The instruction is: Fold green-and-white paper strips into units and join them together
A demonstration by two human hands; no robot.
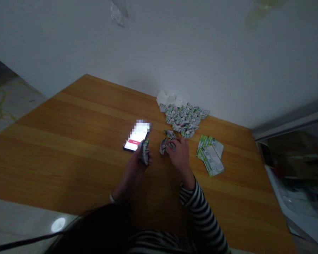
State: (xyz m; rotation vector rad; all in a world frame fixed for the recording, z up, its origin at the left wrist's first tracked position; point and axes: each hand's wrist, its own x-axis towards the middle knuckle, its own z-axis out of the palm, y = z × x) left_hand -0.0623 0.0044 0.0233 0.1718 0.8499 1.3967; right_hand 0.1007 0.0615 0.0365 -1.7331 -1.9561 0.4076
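Here, left hand (136, 163) upright around folded paper (144, 152).

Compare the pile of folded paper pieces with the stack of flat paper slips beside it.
The pile of folded paper pieces is a heap of many small folded units; the stack of flat paper slips holds few, larger, unfolded sheets, fanned out. The pile looks grey-white with green specks; the slips show broad green edges. Both lie on the wooden table and seem to be the same printed paper.
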